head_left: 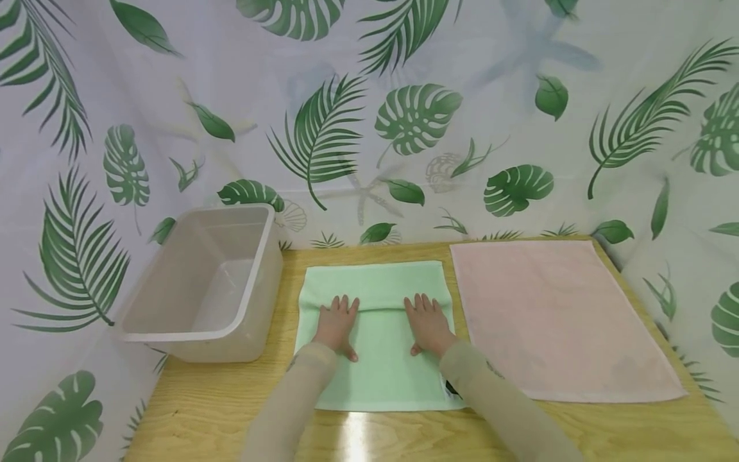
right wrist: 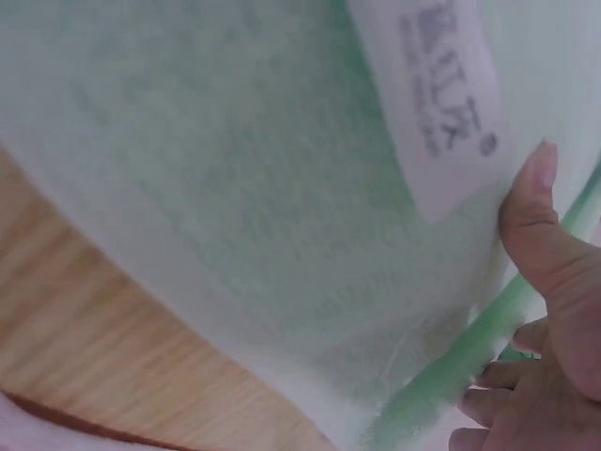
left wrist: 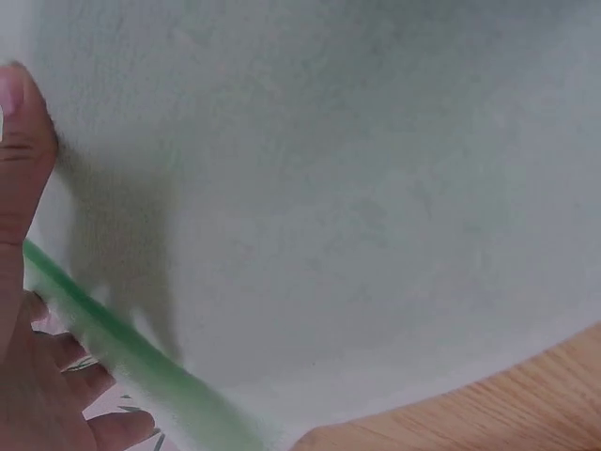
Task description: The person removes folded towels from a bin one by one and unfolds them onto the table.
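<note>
A light green towel (head_left: 382,369) lies spread on the wooden table, with a raised crosswise ridge in its upper half. My left hand (head_left: 336,324) rests on the towel's left part, fingers extended over the ridge and thumb pointing inward. On the right part, my right hand (head_left: 428,325) rests in much the same way. The left wrist view shows the left fingers (left wrist: 89,383) beside a green fold of the towel (left wrist: 329,235). A white label (right wrist: 441,103) with dark printing is on the towel in the right wrist view, near the right thumb (right wrist: 540,202).
To the left stands a pale plastic bin (head_left: 260,295) with nothing visible inside. A pink towel (head_left: 560,314) lies flat at the right, close beside the green one. Leaf-patterned sheeting (head_left: 346,58) hangs behind and around the wooden table (head_left: 208,410).
</note>
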The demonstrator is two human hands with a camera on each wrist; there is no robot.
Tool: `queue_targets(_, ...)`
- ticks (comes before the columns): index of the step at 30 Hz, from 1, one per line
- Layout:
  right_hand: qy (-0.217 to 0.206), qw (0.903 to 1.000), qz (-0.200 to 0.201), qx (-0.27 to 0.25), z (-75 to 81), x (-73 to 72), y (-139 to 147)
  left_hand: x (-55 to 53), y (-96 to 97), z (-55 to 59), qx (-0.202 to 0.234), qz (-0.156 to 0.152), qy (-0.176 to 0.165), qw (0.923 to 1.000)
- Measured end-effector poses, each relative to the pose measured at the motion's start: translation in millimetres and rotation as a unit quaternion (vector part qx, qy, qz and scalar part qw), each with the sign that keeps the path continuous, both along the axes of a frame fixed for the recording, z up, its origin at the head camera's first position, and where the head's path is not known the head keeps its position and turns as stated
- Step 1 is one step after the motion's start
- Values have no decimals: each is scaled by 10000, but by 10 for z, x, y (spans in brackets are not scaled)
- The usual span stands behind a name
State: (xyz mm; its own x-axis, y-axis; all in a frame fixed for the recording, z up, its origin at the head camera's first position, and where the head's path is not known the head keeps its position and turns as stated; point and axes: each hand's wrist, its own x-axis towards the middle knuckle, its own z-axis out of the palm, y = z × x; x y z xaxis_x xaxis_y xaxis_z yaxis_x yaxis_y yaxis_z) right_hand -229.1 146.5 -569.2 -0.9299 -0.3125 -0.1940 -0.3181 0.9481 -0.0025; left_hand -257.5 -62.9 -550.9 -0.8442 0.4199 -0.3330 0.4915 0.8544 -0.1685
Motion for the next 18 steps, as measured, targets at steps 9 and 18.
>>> queue_targets(9, 57, 9999, -102, 61, 38, 100, -44, 129, 35, 43, -2, -95, 353, 9993)
queue_targets(18, -103, 9999, -112, -24, 18, 55, -16, 89, 41, 13, -43, 31, 110, 9999)
